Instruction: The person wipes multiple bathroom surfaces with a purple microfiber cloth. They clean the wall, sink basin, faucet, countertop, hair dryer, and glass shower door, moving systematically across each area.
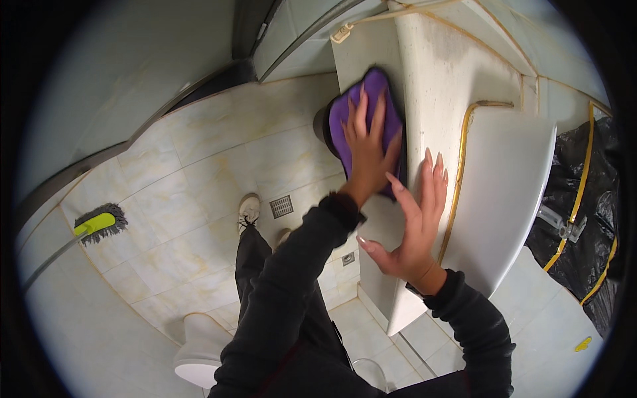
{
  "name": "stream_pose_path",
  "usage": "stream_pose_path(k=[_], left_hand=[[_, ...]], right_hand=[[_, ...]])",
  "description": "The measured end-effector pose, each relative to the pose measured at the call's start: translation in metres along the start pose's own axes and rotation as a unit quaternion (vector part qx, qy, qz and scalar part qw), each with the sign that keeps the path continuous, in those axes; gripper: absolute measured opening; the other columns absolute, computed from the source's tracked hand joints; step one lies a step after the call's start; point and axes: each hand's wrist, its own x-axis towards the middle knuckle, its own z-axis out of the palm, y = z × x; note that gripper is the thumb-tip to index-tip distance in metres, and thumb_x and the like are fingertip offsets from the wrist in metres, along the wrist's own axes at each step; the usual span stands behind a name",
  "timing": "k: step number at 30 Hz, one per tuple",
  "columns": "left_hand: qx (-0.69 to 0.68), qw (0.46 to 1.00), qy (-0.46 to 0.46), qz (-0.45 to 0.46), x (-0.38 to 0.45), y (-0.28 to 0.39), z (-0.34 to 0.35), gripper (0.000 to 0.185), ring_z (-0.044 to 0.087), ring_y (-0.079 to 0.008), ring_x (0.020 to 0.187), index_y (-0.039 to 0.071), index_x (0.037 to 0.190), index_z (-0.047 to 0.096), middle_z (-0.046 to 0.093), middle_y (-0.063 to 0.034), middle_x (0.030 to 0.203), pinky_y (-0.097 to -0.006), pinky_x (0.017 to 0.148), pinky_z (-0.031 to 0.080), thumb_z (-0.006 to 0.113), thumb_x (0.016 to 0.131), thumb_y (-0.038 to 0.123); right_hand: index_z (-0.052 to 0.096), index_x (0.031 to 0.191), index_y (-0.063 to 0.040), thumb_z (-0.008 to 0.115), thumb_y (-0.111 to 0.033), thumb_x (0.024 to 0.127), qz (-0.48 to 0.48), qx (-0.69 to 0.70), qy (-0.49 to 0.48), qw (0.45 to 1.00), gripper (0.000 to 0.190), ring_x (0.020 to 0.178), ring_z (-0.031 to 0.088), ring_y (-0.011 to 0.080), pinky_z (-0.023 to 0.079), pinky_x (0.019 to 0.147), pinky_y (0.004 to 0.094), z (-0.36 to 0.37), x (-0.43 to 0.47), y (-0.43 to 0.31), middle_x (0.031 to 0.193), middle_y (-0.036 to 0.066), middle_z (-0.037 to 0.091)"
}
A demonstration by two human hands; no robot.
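Observation:
My left hand [367,144] lies with spread fingers on a purple cloth [340,127], pressing it against the pale side panel [366,57] of a white built-in counter [443,64]. The cloth has a dark edge and covers part of the panel. My right hand [415,231] holds nothing. Its fingers are apart, and it hovers over or rests on the counter's front edge; contact cannot be told. Beside it, a glossy white basin-like surface [497,189] is bordered by yellowed sealant [460,174].
A dark round object [322,124] stands partly behind the cloth. A white plug [341,33] hangs from a cord. Black plastic sheeting [567,164] with yellow tape surrounds a metal tap [572,230]. A floor drain [281,206], green-headed mop [97,224] and toilet [199,350] are also visible.

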Motion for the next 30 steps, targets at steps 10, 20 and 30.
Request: stream_pose_path(k=[10, 20, 30], left_hand=[[-0.029, 0.976, -0.169, -0.133, -0.21, 0.035, -0.015, 0.078, 0.0, -0.0487, 0.148, -0.003, 0.153, 0.017, 0.005, -0.031, 0.159, -0.0607, 0.116, 0.003, 0.052, 0.094, 0.034], [-0.031, 0.996, -0.079, -0.005, -0.118, 0.026, 0.0, 0.078, -0.003, -0.0487, 0.148, 0.007, 0.156, 0.017, -0.001, -0.0209, 0.163, -0.0674, 0.113, 0.002, 0.055, 0.088, 0.005], [-0.044, 0.983, -0.159, -0.08, -0.359, 0.059, 0.009, 0.069, -0.01, -0.0538, 0.145, 0.002, 0.154, 0.02, -0.004, -0.029, 0.16, -0.0698, 0.11, -0.001, 0.049, 0.095, 0.025]], right_hand=[[0.032, 0.148, 0.003, 0.072, -0.037, 0.084, -0.043, 0.034, -0.019, 0.998, 0.086, 0.144, 0.016, 0.0512, 0.008, 0.115, 0.0622, -0.008, -0.018, 0.007, 0.156, 0.031, 0.02], [0.016, 0.149, 0.011, 0.068, -0.03, 0.088, -0.033, 0.0, -0.152, 0.988, 0.091, 0.144, 0.012, 0.0549, 0.006, 0.114, 0.0649, -0.009, -0.188, -0.002, 0.154, 0.035, 0.018], [0.009, 0.153, 0.005, 0.053, -0.023, 0.098, -0.001, 0.064, -0.148, 0.987, 0.075, 0.148, 0.007, 0.0462, 0.002, 0.118, 0.0571, -0.017, -0.211, 0.005, 0.158, 0.031, 0.009]])
